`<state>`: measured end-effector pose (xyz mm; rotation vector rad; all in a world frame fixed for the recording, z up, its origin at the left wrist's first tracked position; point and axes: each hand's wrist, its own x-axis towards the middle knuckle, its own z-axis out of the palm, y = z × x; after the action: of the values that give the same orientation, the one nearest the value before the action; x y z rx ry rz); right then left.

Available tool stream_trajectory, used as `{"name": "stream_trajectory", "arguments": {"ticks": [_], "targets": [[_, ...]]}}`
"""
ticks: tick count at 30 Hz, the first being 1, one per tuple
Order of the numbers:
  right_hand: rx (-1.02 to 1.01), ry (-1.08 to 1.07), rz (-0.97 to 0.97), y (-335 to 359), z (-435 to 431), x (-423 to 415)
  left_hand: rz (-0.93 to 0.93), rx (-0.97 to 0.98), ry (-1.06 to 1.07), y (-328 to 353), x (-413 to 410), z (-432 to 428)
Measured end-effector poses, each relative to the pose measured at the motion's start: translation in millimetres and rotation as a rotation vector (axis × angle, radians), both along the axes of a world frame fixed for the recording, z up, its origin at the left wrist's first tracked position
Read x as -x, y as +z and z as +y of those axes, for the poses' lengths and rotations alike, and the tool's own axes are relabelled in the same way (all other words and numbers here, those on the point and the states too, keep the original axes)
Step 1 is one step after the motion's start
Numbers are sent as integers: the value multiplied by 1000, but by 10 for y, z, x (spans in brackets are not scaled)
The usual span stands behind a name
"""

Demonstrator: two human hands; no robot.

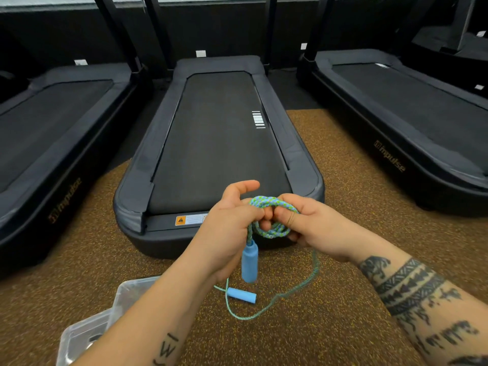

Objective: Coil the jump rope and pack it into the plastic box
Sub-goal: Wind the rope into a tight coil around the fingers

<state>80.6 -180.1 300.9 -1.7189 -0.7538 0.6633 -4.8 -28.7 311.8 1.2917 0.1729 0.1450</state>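
A blue and green braided jump rope [274, 229] is wound in several small loops between both hands, held in the air over the floor. My left hand [232, 220] grips the loops from the left, thumb raised. My right hand [309, 223] pinches them from the right. One blue handle [249, 262] hangs straight down below my left hand. The other blue handle [241, 295] lies on the floor, with the loose rope tail [290, 291] curving from it up to my right hand. A clear plastic box [87, 331] sits on the floor at the lower left, partly hidden by my left forearm.
Three dark treadmills stand side by side ahead: the middle treadmill [219, 143] right in front of my hands, a left treadmill [52, 143] and a right treadmill [412, 122]. Brown speckled rubber floor [330, 326] spreads beneath my arms.
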Motion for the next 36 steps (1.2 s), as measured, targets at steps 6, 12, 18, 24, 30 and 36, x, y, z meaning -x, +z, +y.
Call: {"name": "stream_trajectory", "arguments": {"ticks": [6, 12, 18, 24, 30, 36], "targets": [[-216, -67, 204, 13, -36, 21, 42, -101, -44, -32, 37, -57], [-174, 12, 181, 13, -48, -1, 79, -287, -131, 28, 75, -132], [-209, -66, 175, -41, 43, 75, -106, -66, 34, 27, 57, -233], [-188, -96, 161, 9, 78, 141, -142, 222, 156, 10, 67, -343], [-139, -75, 235, -34, 61, 102, -96, 327, 17, 23, 103, -360], [-47, -74, 311, -92, 25, 118, -45, 110, -85, 28, 100, -320]]}}
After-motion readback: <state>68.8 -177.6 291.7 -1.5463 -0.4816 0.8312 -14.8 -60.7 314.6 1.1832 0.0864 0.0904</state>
